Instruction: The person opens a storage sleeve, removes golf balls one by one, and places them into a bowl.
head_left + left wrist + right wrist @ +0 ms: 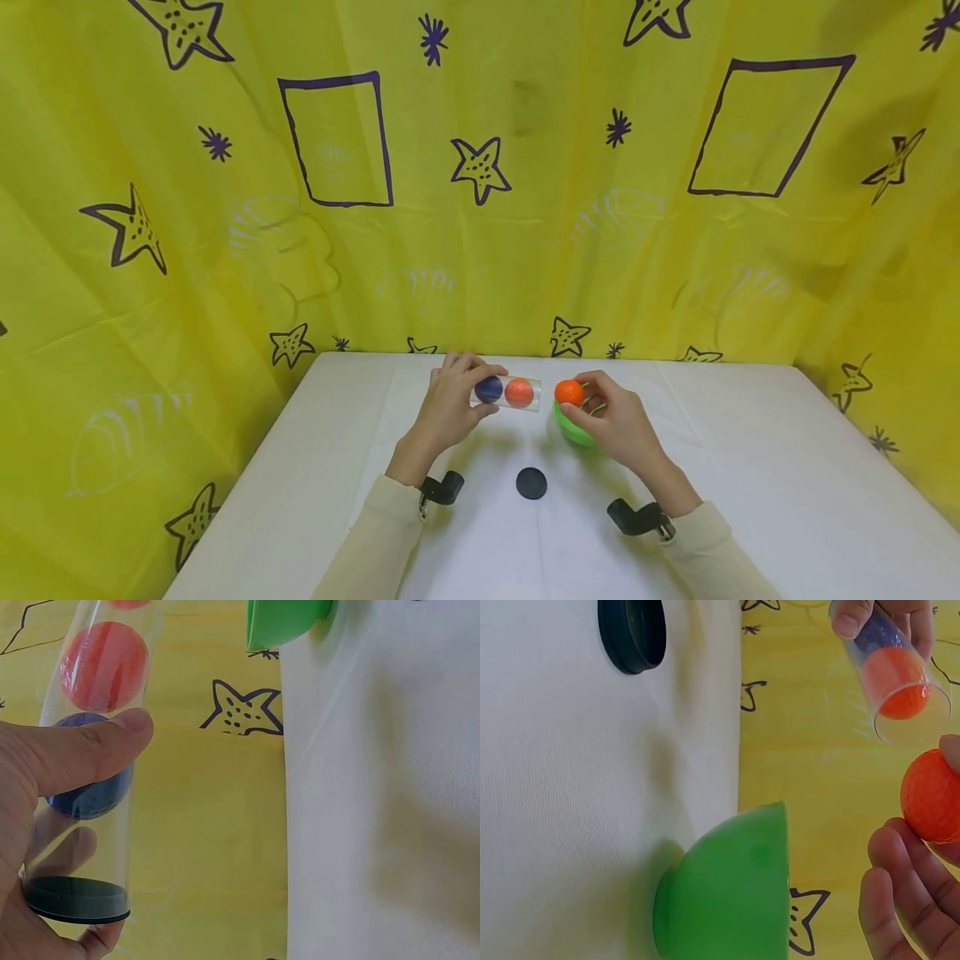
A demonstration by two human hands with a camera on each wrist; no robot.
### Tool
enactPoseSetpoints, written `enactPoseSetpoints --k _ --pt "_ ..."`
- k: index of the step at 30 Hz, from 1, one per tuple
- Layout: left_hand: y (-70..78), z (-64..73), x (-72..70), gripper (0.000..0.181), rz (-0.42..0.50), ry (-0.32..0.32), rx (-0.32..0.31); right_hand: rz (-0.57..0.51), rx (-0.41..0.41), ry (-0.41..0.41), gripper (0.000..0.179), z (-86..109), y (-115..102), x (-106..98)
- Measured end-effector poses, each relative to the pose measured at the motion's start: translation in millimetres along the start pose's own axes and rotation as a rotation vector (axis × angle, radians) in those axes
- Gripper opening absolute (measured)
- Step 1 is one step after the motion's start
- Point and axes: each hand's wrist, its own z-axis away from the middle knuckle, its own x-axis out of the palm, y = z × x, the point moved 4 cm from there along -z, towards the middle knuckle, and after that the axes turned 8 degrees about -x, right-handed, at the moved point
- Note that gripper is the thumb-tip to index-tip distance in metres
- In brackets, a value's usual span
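Clear tube [504,394] is what I watch, held sideways above the worktop [300,500], beyond the black cap [532,483] lying closer to me. The left hand [453,400] pinches it at the blue ball [489,389] inside; a red-orange ball [519,392] sits next to that, toward the open end. Just beside this end, the right hand [621,423] pinches an orange ball [569,392], held apart from the tube. Near that hand, I see the green bowl [573,430] on the worktop; behind everything hangs a star-patterned yellow cloth [420,242].
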Motion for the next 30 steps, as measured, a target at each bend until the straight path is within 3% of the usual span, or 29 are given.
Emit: enactPoseSetpoints --k 30 --pt "-2.7 -0.5 2.7 0.049 0.009 0.003 -0.003 0.07 0.12 -0.011 0.043 -0.7 31.2 -20.7"
